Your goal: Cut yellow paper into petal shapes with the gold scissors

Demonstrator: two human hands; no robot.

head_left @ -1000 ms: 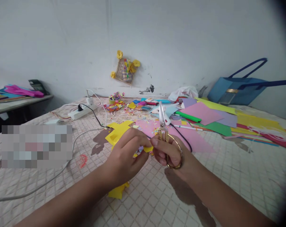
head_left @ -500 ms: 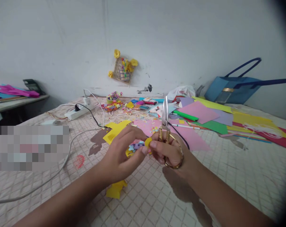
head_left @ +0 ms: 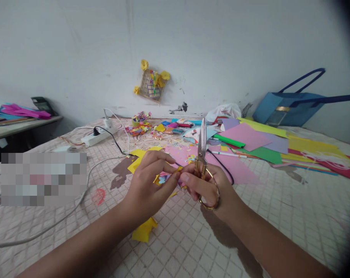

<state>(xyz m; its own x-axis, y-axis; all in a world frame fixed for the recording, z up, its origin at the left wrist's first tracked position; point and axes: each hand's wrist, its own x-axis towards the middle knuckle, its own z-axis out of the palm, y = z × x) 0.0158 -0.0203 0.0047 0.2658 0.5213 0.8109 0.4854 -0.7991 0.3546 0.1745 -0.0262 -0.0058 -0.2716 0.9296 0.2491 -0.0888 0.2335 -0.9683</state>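
Between its thumb and fingers my left hand [head_left: 151, 179] pinches a small piece of yellow paper [head_left: 178, 169]. The fingertips of my right hand [head_left: 206, 185] meet the same piece from the other side. Gold-handled scissors [head_left: 203, 148] hang on my right hand, a loop around the thumb side, with the blades pointing up. Behind my fingers lie yellow paper [head_left: 137, 158], small coloured paper bits [head_left: 189, 159] and a pink sheet [head_left: 244, 170]. A yellow scrap [head_left: 145, 230] rests on the cloth below my left wrist.
A white power strip [head_left: 99, 136] and its cable [head_left: 86, 189] lie at the left. Coloured sheets [head_left: 250, 137] and a blue bag [head_left: 287, 108] stand at the right. A green marker [head_left: 229, 141] lies beyond my right hand. A decorated frame [head_left: 151, 83] leans against the wall.
My fingertips have closed together on the yellow piece, which is now seen folded or edge-on. My left hand has come nearer the right one. The view has shifted slightly.
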